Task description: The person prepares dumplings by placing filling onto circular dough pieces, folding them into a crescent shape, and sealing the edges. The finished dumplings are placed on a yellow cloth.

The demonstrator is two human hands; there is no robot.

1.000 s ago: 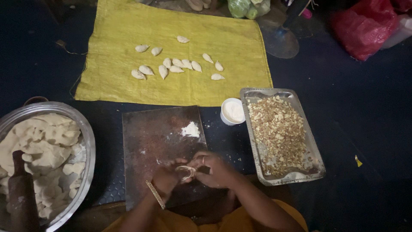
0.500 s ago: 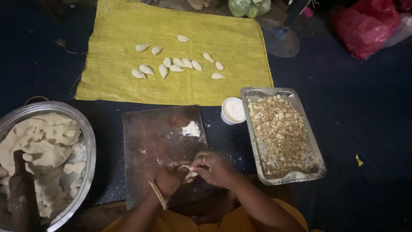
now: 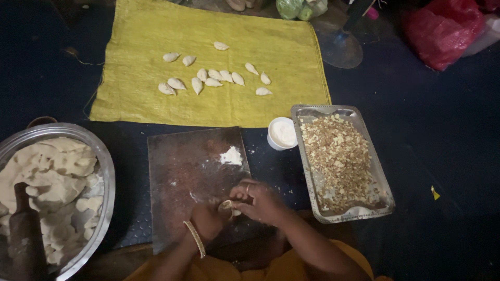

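My left hand point(image 3: 207, 218), with a gold bangle at the wrist, and my right hand point(image 3: 259, 200) meet over the near edge of a dark board point(image 3: 182, 171). Between the fingers of both hands sits a small pale dough piece point(image 3: 227, 208), being pinched. A little heap of white flour point(image 3: 231, 155) lies on the board's far right part. Several folded dumplings point(image 3: 211, 80) lie on a yellow cloth point(image 3: 156, 104) farther away.
A metal tray point(image 3: 385, 200) of crumbly brown filling stands to the right, a small white cup point(image 3: 282, 133) beside it. At the left, a steel bowl point(image 3: 107, 171) holds flat dough pieces and a dark rolling pin point(image 3: 26, 234). A red bag point(image 3: 442, 31) lies far right.
Both hands have stayed over the board's near edge, the fingers shifting slightly around the dough piece. Nothing else has moved.
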